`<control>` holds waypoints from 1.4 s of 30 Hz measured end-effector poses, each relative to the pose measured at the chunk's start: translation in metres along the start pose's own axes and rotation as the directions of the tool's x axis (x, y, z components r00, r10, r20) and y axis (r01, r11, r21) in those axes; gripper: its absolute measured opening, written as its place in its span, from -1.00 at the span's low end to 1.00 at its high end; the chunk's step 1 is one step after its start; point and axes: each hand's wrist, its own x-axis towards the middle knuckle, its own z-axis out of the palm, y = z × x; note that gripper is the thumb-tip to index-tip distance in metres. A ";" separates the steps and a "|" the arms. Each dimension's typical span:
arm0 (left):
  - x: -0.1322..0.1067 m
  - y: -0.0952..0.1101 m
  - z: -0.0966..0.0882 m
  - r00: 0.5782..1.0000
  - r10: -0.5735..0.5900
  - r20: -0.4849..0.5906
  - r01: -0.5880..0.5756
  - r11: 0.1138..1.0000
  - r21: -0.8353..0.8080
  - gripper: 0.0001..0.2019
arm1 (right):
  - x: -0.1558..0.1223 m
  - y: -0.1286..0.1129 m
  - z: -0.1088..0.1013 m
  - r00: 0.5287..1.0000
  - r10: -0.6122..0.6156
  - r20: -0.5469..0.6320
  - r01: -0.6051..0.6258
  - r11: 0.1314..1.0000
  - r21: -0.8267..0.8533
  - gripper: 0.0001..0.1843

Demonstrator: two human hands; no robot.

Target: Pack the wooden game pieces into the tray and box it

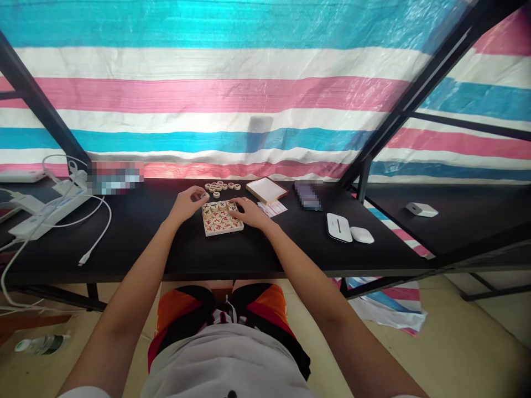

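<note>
A small wooden tray (pixel 206 231) holding several round chess pieces sits on the black table (pixel 166 249). My left hand (pixel 188 203) is just left of the tray's far corner, its fingers pinched on one round piece (pixel 204 195). My right hand (pixel 251 211) rests on the tray's right far corner, fingers curled over the pieces there. Several loose pieces (pixel 219 187) lie on the table just beyond the tray.
A wooden lid (pixel 266 189) and a printed slip (pixel 272 208) lie right of the tray. Two white devices (pixel 348 229) sit further right. A power strip (pixel 45 213) with white cables is at the left. A striped tarp (pixel 232 94) hangs behind. A plastic bottle (pixel 41 344) lies on the floor.
</note>
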 end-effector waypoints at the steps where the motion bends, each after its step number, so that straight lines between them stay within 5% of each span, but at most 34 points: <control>1: -0.002 0.006 0.001 0.998 0.046 0.050 -0.046 0.999 0.011 -0.68 | 0.000 0.001 0.001 1.000 -0.001 -0.003 0.001 1.000 0.002 -0.48; 8: -0.008 0.020 0.014 0.908 0.253 0.334 -0.297 0.951 0.089 -0.78 | 0.001 0.002 0.002 1.000 -0.014 -0.019 0.014 1.000 0.001 -0.52; 23: -0.010 0.022 0.014 0.904 0.342 0.256 -0.384 0.913 0.138 -0.74 | 0.001 0.000 0.001 1.000 -0.014 -0.026 0.014 1.000 0.006 -0.53; 30: -0.007 0.016 0.013 0.939 0.239 0.249 -0.288 0.941 0.179 -0.75 | 0.000 0.000 0.001 1.000 0.004 -0.014 -0.004 1.000 0.009 -0.53; 42: -0.009 0.009 0.015 0.932 0.191 0.307 -0.230 0.968 0.096 -0.68 | 0.001 0.002 0.002 1.000 -0.010 -0.016 0.010 1.000 0.004 -0.51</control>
